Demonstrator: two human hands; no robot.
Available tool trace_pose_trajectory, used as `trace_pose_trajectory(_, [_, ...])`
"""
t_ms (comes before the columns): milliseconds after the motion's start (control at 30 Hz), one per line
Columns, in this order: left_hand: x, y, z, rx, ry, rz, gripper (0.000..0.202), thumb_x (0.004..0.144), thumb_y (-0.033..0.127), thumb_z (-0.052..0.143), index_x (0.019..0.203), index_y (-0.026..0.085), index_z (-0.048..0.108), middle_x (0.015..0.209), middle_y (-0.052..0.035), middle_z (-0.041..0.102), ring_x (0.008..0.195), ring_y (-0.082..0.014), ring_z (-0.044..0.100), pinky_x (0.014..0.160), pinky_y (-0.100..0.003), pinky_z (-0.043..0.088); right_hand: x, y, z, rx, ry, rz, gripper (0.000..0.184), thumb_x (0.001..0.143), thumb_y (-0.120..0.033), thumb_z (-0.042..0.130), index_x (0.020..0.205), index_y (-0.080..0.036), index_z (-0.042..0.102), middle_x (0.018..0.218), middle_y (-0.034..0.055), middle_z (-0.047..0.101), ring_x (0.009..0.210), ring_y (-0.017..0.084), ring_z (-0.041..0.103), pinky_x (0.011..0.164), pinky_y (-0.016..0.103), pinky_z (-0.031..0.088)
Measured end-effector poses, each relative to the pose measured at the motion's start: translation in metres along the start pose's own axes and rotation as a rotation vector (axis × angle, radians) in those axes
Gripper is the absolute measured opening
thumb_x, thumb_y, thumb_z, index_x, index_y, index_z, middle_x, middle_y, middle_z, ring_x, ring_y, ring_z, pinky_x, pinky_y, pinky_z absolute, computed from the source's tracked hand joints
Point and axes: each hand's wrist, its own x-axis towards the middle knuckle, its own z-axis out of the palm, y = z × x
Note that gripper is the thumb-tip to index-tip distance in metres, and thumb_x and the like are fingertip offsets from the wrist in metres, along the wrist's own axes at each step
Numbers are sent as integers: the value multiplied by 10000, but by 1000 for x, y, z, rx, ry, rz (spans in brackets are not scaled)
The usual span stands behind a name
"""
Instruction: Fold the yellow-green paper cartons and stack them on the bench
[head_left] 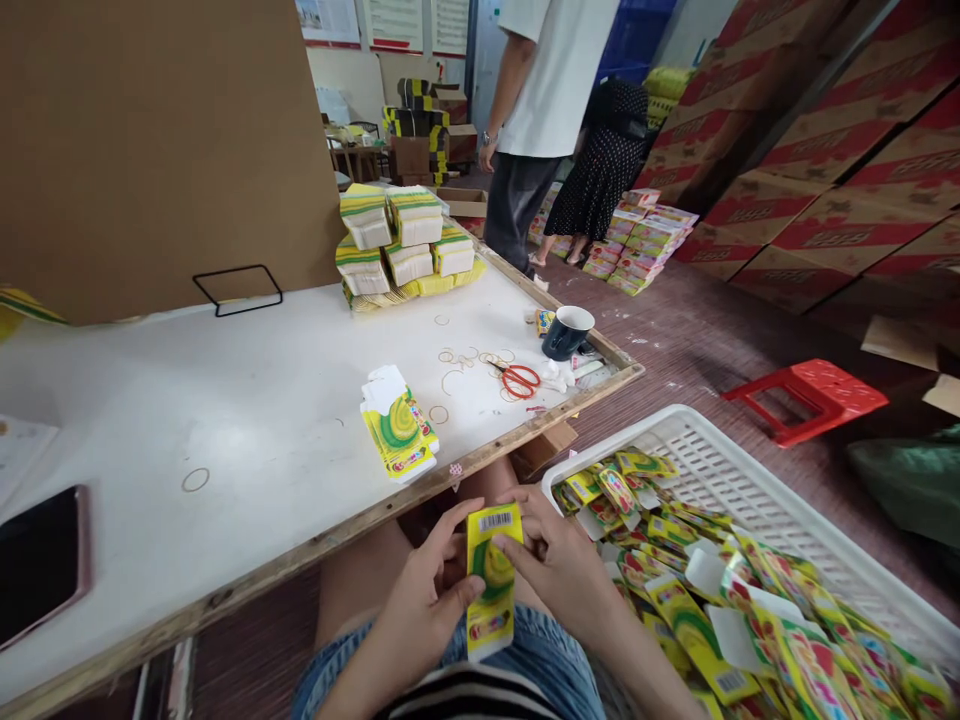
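Yellow flattened carton (pixel 490 580) pinched upright between left hand (pixel 427 600) and right hand (pixel 559 565), beside white basket (pixel 720 460).

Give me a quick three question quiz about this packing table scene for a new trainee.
1. True or false: both hands, left hand and right hand, hold one yellow carton.
2. What lies beside the dark mug on the white table? A) red scissors B) a hammer C) a stapler
3. Fill in: the loose folded cartons lie in a white ____.

Key: 1 true; 2 A, red scissors; 3 basket.
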Motion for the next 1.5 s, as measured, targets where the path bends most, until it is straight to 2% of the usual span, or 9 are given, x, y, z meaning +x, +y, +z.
trace_pose_trajectory(200, [3, -2, 1, -114, 28, -24, 609, 781, 238, 692, 1313, 230, 396, 1113, -113, 684, 962, -257, 676, 809, -355, 522, 0, 4, 3, 110, 102, -129, 261, 879, -330, 554, 1086, -187, 624, 680, 1, 609, 605, 157, 570, 564, 242, 441])
trace_pose_trajectory(367, [6, 2, 8, 176, 38, 85, 496, 866, 237, 570, 1335, 258, 410, 1264, -110, 618, 1107, -255, 620, 896, -380, 518, -6, 10, -9, 131, 273, -218, 191, 907, -305, 528, 1006, -216, 666, 914, 65, 660, 829, 198, 607, 738, 310, 478])
trace_pose_trajectory(567, [22, 28, -45, 1072, 574, 317, 562, 856, 325, 575, 1374, 181, 410, 1478, -133, 396, 1386, -273, 316, 1141, -497, 268, -14, 21, -49, -465, 825, -223, 267, 852, -401, 571, 964, -196, 700, 977, 117, 585, 941, 300, 521, 892, 509, 329])
trace_pose_trajectory(767, [37, 36, -88, 1323, 513, 311, 231, 819, 300, 622, 1005, 197, 711, 1171, -87, 697, 1068, -278, 652, 928, -448, 530, -5, 20, -18, -85, 486, -218, 180, 877, -334, 553, 910, -215, 685, 954, 86, 634, 928, 245, 572, 839, 394, 431])
trace_pose_trajectory(967, [19, 37, -71, 1289, 642, 662, 285, 918, 147, 427, 1016, 147, 695, 1052, -106, 741, 1042, -240, 667, 939, -442, 523, 10, -10, 14, 454, 239, -15, 387, 893, -495, 493, 918, -178, 713, 749, 70, 710, 648, 184, 593, 620, 290, 479])
trace_pose_trajectory(1100, [1, 18, -38, 1285, 196, 1128, 339, 861, 65, 525, 1176, 140, 627, 1103, -83, 732, 1197, -222, 575, 1054, -406, 442, 16, -25, 14, 769, 124, 21, 414, 815, -559, 589, 907, -174, 711, 760, 58, 723, 626, 179, 608, 625, 295, 500])
trace_pose_trajectory(1200, [-4, 4, -20, 970, 212, 996, 421, 816, 94, 615, 1229, 177, 602, 1265, -105, 645, 1275, -245, 501, 1051, -373, 446, 14, -22, 14, 802, 112, 44, 339, 781, -497, 670, 868, -170, 682, 849, 68, 729, 736, 198, 646, 702, 305, 511])
trace_pose_trajectory(1300, [-2, 0, -12, 299, 403, 577, 496, 855, 261, 606, 1339, 216, 505, 1372, -133, 551, 1282, -281, 489, 1037, -395, 447, 6, -15, 23, 870, 40, 65, 288, 795, -425, 686, 933, -190, 594, 830, 55, 726, 730, 187, 660, 688, 292, 512])
trace_pose_trajectory(1500, [6, 7, -9, -404, 54, 20, 655, 702, 570, 683, 1234, 194, 615, 1132, -146, 706, 1078, -343, 630, 912, -446, 504, -4, -12, 46, 938, -2, 62, 278, 836, -428, 634, 960, -210, 514, 829, 47, 718, 751, 197, 680, 681, 296, 526])
